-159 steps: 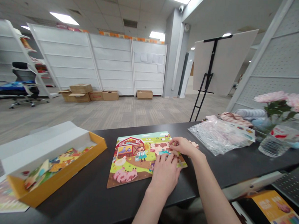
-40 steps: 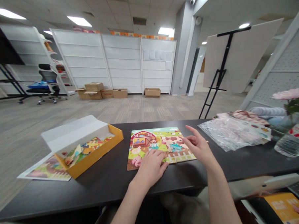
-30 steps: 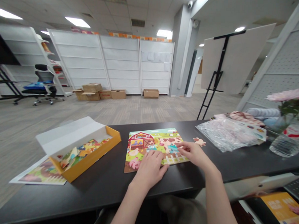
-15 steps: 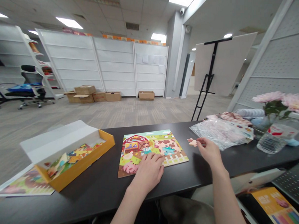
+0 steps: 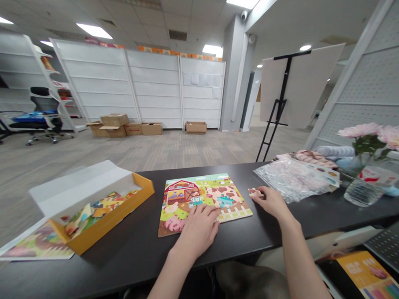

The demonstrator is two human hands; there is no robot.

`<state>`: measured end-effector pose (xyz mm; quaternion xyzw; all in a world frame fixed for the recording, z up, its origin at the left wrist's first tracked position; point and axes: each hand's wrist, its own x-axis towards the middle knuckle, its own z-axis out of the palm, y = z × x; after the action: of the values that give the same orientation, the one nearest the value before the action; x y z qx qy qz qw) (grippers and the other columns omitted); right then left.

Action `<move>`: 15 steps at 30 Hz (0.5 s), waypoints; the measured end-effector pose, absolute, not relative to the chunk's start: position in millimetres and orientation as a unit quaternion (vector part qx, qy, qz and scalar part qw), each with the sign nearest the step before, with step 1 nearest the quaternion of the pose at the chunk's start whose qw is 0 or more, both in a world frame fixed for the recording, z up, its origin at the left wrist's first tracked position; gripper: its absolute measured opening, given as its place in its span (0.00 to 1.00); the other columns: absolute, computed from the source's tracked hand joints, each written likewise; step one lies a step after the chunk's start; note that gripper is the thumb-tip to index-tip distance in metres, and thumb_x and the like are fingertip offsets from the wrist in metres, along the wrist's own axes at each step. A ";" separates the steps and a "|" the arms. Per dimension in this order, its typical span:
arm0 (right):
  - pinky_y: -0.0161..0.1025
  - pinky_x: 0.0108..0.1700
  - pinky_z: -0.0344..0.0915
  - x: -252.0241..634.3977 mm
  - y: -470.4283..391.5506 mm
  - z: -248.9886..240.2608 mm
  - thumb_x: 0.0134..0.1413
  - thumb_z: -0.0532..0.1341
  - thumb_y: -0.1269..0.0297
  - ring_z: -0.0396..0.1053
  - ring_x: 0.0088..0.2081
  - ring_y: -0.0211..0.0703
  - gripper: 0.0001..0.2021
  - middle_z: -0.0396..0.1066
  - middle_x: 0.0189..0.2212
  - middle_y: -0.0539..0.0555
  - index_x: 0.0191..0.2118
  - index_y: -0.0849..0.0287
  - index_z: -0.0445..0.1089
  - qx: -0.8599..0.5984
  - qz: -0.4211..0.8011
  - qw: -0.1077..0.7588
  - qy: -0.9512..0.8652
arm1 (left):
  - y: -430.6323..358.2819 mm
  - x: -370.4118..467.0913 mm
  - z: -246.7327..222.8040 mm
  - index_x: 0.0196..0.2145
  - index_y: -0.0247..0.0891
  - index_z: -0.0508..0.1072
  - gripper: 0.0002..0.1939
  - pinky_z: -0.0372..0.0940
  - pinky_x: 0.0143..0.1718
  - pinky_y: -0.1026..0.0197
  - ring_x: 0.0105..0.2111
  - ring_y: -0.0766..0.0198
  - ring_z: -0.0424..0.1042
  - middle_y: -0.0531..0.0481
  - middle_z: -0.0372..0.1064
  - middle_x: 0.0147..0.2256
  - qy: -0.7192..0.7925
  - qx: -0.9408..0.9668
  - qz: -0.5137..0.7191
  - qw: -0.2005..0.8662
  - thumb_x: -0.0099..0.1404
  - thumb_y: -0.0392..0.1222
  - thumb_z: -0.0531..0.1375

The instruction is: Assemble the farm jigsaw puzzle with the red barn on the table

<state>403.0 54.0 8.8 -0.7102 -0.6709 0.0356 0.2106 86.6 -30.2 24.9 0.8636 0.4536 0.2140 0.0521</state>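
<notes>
Head view shows one farm jigsaw puzzle [image 5: 201, 198] under the left hand [image 5: 202, 222], which lies palm down, its fingers slightly spread. One brown-and-white puzzle piece [image 5: 253, 192] is at the fingertips of the right hand [image 5: 267, 199], thumb and fingers bent together, near the surface [image 5: 138, 258].

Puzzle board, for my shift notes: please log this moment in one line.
left hand: on puzzle board | right hand: grip on loose piece, right of board | yellow box: open, pieces inside

Right grip [image 5: 275, 202] now seemingly on piece [image 5: 253, 192]
</notes>
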 end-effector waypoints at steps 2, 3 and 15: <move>0.42 0.43 0.65 404.4 55.0 7.5 0.55 0.63 0.51 0.75 0.46 0.55 0.20 0.78 0.45 0.62 0.47 0.60 0.74 -0.714 0.042 0.213 -0.665 | -29.7 86.6 25.2 0.54 0.44 0.72 0.16 0.62 0.53 0.46 0.54 0.51 0.66 0.47 0.72 0.54 0.454 0.864 0.212 0.054 0.71 0.39 0.54; 0.41 0.43 0.65 404.6 55.8 7.2 0.55 0.63 0.51 0.75 0.46 0.55 0.20 0.78 0.45 0.61 0.47 0.60 0.74 -0.719 0.048 0.213 -0.660 | -29.6 86.7 25.5 0.55 0.43 0.72 0.16 0.62 0.53 0.46 0.54 0.51 0.66 0.47 0.72 0.54 0.454 0.864 0.211 0.054 0.71 0.39 0.55; 0.38 0.33 0.64 403.8 56.4 13.4 0.42 0.69 0.50 0.77 0.36 0.53 0.17 0.80 0.32 0.59 0.31 0.59 0.76 -0.737 0.129 0.220 -0.626 | -32.8 82.7 26.4 0.54 0.42 0.72 0.15 0.63 0.54 0.47 0.54 0.52 0.66 0.46 0.72 0.52 0.449 0.866 0.214 0.048 0.71 0.39 0.55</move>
<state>403.8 56.4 13.4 -0.7369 -0.6261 0.1293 0.2196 82.7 -32.8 26.4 0.8662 0.4490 0.2139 0.0483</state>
